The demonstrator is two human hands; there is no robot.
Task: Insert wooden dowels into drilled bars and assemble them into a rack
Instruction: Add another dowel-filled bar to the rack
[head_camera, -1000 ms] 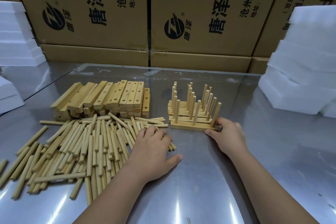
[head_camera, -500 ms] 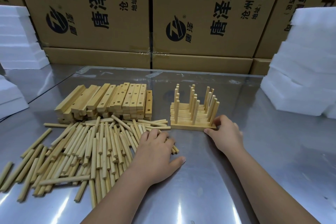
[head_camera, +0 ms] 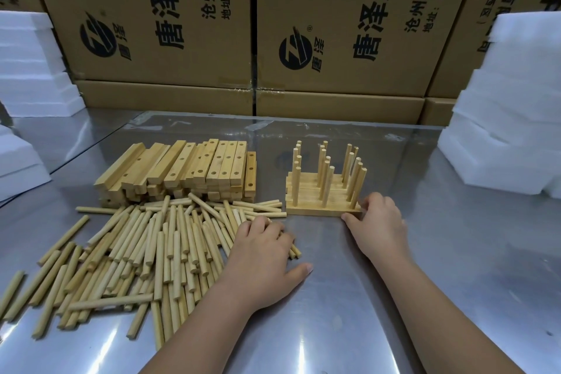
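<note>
Dead ahead on the steel table [head_camera: 455, 267], one rack [head_camera: 321, 209] of stacked bars, with roughly fifteen dowels [head_camera: 326, 182] upright in three rows. Gripped at its 4 o'clock corner by the right hand [head_camera: 379, 222], thumb on the front face. At 9 o'clock of it, one heap of drilled bars [head_camera: 182, 167]. At 7 o'clock, loose dowels [head_camera: 145, 246] by the dozen. Laid palm-down on their 3 o'clock edge, the left hand [head_camera: 261, 261], fingers curled, grasp impossible to tell.

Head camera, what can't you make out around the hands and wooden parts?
- Head view: whether the left hand pinches one of the loose dowels; its own back hides the grip.
- Head view: lower drilled bars in the stack, covered by the top layer.
- Head view: box lettering, cut by the top edge.
</note>
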